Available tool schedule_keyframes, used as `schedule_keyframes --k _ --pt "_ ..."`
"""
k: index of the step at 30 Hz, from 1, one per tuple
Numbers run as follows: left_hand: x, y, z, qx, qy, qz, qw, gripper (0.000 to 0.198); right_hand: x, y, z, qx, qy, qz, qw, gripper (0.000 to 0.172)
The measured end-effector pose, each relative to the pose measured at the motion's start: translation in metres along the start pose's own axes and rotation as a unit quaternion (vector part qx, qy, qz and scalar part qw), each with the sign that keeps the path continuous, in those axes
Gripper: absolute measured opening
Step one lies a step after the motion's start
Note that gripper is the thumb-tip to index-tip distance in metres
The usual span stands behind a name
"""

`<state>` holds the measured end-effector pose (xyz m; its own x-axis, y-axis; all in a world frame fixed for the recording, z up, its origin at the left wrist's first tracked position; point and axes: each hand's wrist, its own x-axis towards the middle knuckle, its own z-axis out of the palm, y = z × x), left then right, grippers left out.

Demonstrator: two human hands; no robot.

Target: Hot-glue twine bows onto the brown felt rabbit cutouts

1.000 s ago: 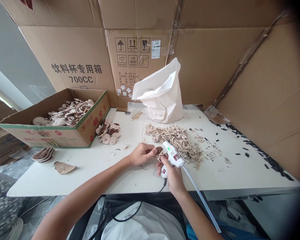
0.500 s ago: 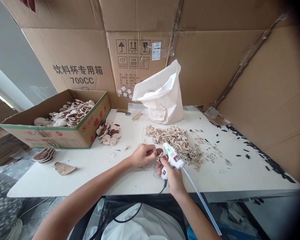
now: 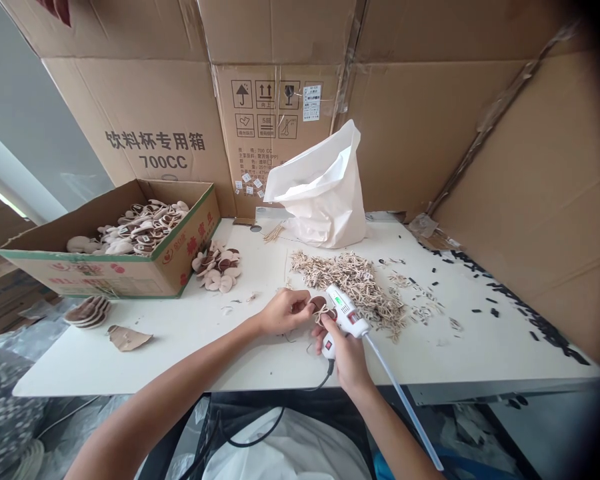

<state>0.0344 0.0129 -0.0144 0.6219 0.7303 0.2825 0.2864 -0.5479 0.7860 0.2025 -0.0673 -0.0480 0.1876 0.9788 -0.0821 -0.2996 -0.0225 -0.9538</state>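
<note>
Two bare hands meet over a white worktable (image 3: 80, 373), near its front edge. The left hand (image 3: 285, 312) pinches a brown disc (image 3: 319, 302), fingers pressed together on it, with a small tan bow (image 3: 322, 313) lying against it. The right hand (image 3: 345, 353) has its fingers clamped round the grip of a white hot glue gun (image 3: 345, 310), right beside the disc, its nozzle hidden. Just beyond lies a heap of tan cut pieces (image 3: 350, 280) — further left, a cardboard box (image 3: 95, 273) holds more brown-and-cream discs (image 3: 140, 230).
</note>
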Motion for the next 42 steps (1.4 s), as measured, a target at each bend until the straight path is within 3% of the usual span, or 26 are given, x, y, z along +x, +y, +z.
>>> schedule_keyframes --k 13,42 --pt "0.0004 0.0014 0.0010 0.017 0.004 -0.005 1.000 0.040 -0.0009 -0.0011 0.0009 0.000 0.007 0.006 1.000 0.038" --pt "0.0008 -0.0039 -0.0013 -0.015 0.010 0.003 1.000 0.034 -0.0008 -0.0029 0.0009 -0.002 -0.002 0.005 1.000 0.040"
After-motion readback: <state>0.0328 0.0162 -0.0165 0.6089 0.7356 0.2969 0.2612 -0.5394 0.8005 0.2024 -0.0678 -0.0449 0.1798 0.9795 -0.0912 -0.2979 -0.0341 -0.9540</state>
